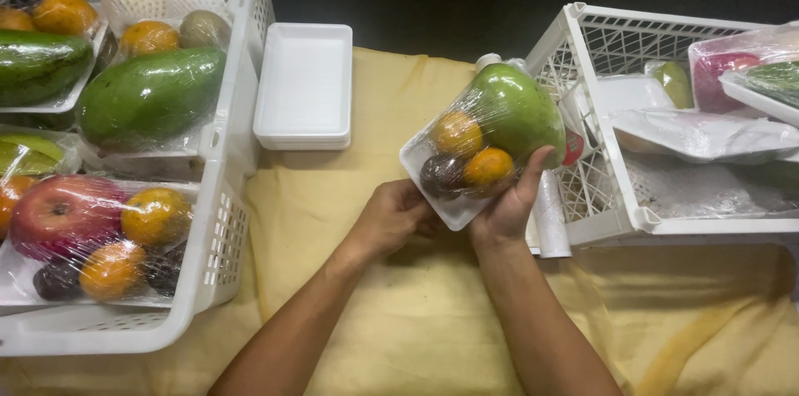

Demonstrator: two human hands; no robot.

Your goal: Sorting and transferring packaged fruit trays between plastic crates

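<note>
Tilting at frame centre, a film-wrapped fruit tray point(478, 150) is clamped by the right hand point(509, 204), thumb over the film. Its lower corner is gripped by the left hand point(391, 217), fingers curled beneath.

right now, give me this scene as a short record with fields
left hand: under the near edge of the wrapped fruit tray
right hand: grips the tray's side, thumb on the film
tray contents: green mango, two oranges, one dark fruit
left crate: wrapped fruit trays
right crate: wrapped trays
empty trays: stacked on yellow cloth
</note>
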